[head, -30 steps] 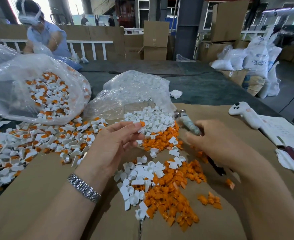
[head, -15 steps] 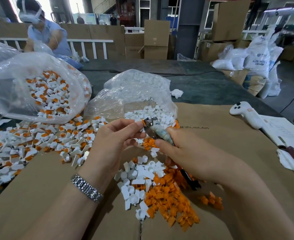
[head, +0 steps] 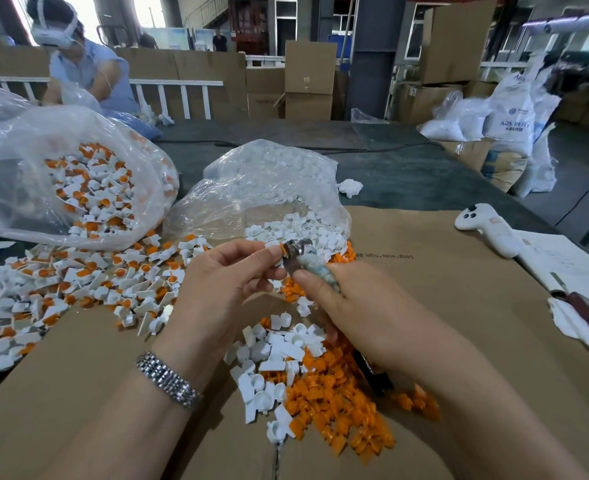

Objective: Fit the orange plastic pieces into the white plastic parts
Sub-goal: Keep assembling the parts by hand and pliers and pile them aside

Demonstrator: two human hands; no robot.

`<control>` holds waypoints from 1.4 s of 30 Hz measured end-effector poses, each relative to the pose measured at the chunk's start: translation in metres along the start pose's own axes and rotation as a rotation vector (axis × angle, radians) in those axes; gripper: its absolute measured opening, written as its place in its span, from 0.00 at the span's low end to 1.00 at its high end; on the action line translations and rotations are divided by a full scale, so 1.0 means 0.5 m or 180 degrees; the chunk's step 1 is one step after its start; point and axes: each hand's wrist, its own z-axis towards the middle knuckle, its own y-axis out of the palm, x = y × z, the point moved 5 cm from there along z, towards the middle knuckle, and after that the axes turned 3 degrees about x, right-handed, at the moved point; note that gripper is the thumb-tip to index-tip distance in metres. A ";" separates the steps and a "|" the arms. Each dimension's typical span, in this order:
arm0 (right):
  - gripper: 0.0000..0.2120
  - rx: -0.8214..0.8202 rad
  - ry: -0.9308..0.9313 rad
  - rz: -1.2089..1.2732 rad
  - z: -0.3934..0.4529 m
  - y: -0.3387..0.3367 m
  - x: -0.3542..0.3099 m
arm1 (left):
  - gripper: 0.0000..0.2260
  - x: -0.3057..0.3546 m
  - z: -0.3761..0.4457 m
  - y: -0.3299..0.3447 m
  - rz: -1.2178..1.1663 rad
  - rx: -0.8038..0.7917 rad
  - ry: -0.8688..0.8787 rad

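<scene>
Head view: left hand [head: 223,289] pinches a white part with orange piece [head: 275,250]; right hand [head: 355,306] grips pliers [head: 303,256] against it. Loose pieces [head: 321,393] beneath; bare cardboard [head: 459,306] rightward.

**Parts Spread Around Two Hands at the Counter**

Loose pieces [head: 334,403] lie on the cardboard sheet [head: 459,306] beneath and between the left hand [head: 227,289] and right hand [head: 366,317]. Fitted parts [head: 78,282] spread left of the left hand, a filled bag [head: 68,181] behind them. Another bag [head: 262,192] sits behind both hands. A controller [head: 487,230] lies well right of the right hand, papers [head: 563,265] beside it.
</scene>
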 end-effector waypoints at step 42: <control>0.21 0.0656 0.1160 -0.1413 0.063 -0.061 0.211 | 0.07 0.039 0.014 -0.087 0.4272 0.1403 0.0865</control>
